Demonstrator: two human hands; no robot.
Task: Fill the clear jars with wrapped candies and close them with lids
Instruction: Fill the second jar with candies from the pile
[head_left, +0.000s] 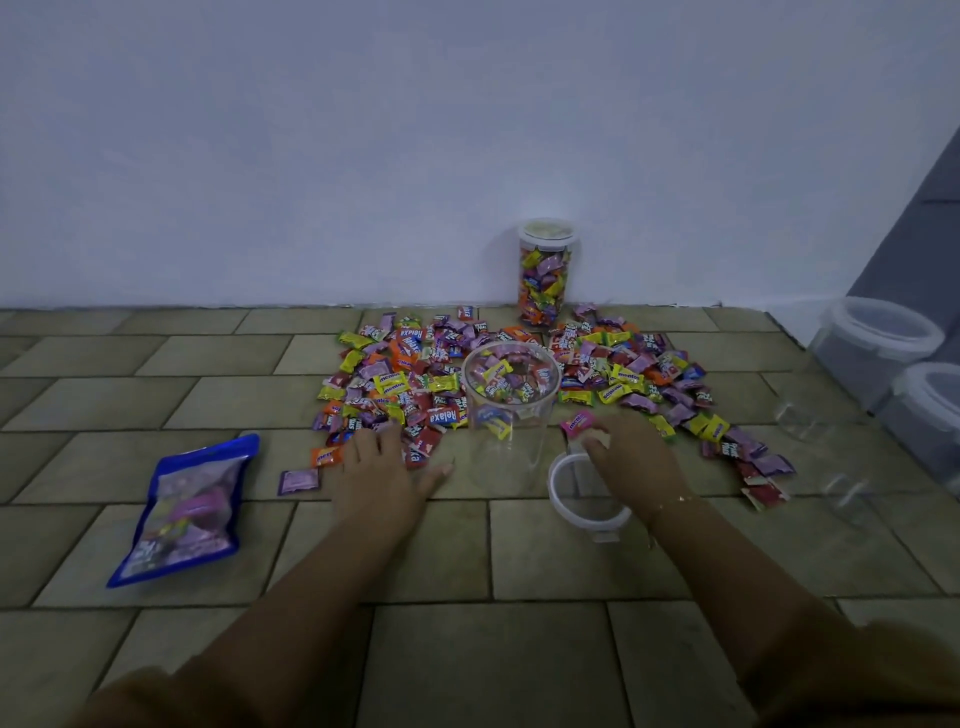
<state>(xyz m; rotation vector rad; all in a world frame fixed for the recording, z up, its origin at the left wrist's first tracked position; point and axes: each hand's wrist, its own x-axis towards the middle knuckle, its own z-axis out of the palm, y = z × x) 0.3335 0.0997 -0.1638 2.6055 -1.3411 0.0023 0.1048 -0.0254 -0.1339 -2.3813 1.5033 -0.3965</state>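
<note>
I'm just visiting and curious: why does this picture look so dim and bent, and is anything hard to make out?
Head view: dim, bluish light, no harsh glare; the wide lens bows the floor tiles toward the edges; the empty clear jars at right nearly vanish against the floor; the candy pile and filled jar look soft, with small print blurred.

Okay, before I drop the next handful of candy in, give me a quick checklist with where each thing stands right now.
1. Open jar upright with its mouth uncovered: ok.
2. Room left in the open jar: ok, only a few candies show inside.
3. Loose candies within reach on the floor: ok, both hands are at the pile's near edge.
4. Right hand holding candy: ok, its fingers pinch a pink candy.
5. Left hand holding candy: not ok, it lies flat on the candies.
6. Lid ready nearby: ok, on the floor beside the jar, partly under the right hand.
</note>
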